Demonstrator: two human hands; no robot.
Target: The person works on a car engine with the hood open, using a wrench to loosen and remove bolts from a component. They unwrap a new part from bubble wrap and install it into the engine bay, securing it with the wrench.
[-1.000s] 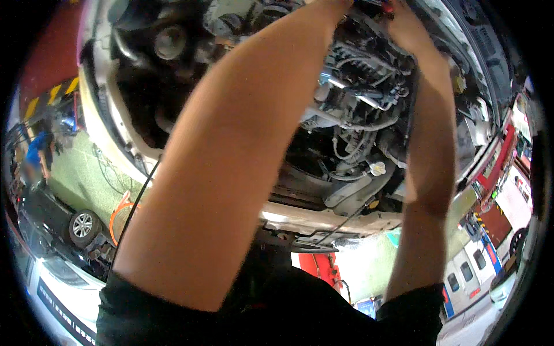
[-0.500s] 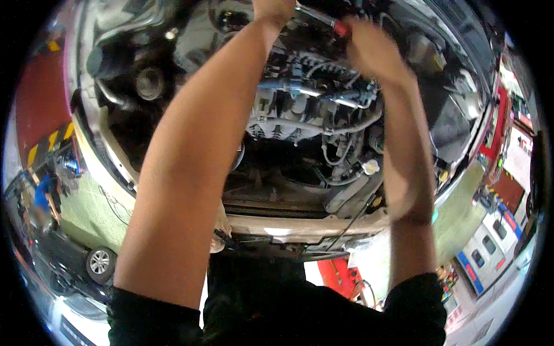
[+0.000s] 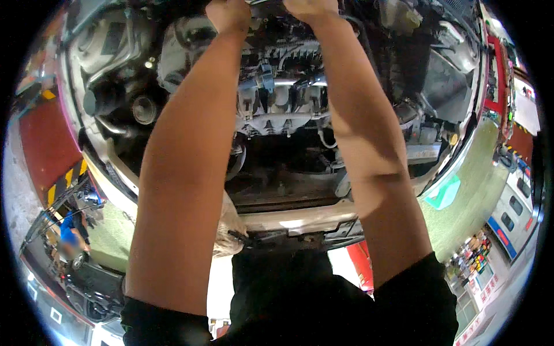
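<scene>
Over the engine point(image 3: 277, 92) in the open bay, both my hands reach to the upper edge of the picture, which cuts off part of each. My left hand point(image 3: 229, 15) is closed, its fingers curled; what it grips is hidden. A short piece of metal shaft point(image 3: 257, 2) shows beside it, between the two hands. To the right my right hand point(image 3: 312, 8) is also closed, at about the same height. The red handle seen in it earlier is out of sight now, covered by the fingers or beyond the edge.
The car's pale front crossmember point(image 3: 288, 220) runs just before my body. A bag-like cover point(image 3: 227, 230) hangs at its left. On the green floor lies a turquoise container point(image 3: 443, 192) at right. A person in blue point(image 3: 72, 233) and a dark car point(image 3: 95, 288) are at far left.
My right hand has moved left and up, closer to my left hand, which has shifted left. The view has shifted too. The red-handled tool with a metal shaft is now mostly hidden.
</scene>
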